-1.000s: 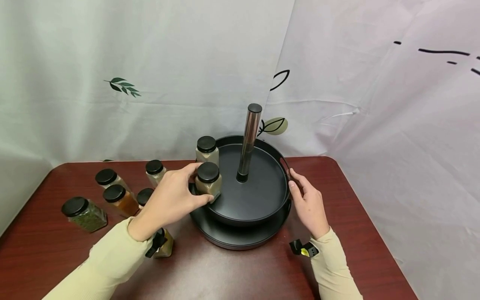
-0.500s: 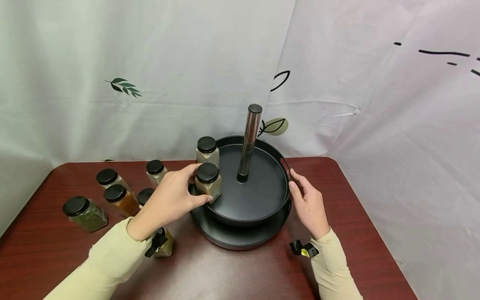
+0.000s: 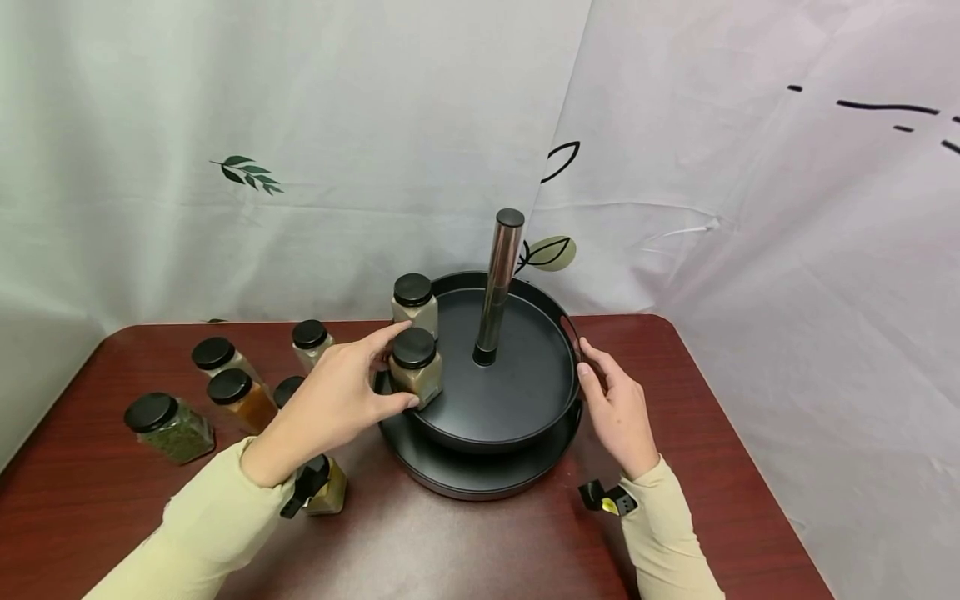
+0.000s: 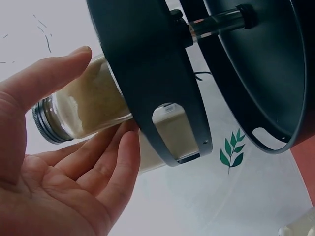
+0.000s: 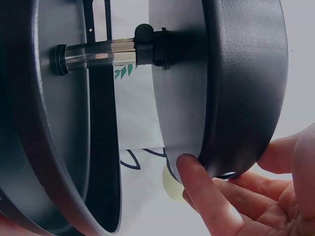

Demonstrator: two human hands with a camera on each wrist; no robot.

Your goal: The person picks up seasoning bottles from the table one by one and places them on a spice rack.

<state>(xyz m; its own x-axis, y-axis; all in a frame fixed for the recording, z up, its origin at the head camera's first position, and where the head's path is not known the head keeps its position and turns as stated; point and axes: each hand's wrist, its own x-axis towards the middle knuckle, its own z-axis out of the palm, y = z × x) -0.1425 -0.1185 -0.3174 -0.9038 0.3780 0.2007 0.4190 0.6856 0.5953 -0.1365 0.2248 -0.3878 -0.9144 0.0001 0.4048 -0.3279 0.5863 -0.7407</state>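
A black two-tier round tray (image 3: 510, 404) with a metal centre post (image 3: 498, 287) stands on the table. On its upper tier, at the left edge, sits a spice jar (image 3: 417, 379) of beige powder with a black lid. My left hand (image 3: 330, 396) curves loosely around that jar, thumb in front and fingers behind. In the left wrist view the thumb and fingers are spread about the glass jar (image 4: 91, 101). A second beige jar (image 3: 417, 315) stands behind it on the tier. My right hand (image 3: 618, 412) grips the upper tier's right rim, thumb and fingers on either side.
Several more black-lidded jars stand at the left: a green herb jar (image 3: 176, 433), an orange spice jar (image 3: 249, 407) and pale ones. A yellowish jar (image 3: 330, 492) is partly behind my left wrist. A white curtain (image 3: 337, 167) hangs behind the reddish table (image 3: 465, 550).
My left thumb and fingers have spread and drawn slightly back left from the front jar, which stays on the tier. My right hand has not moved.
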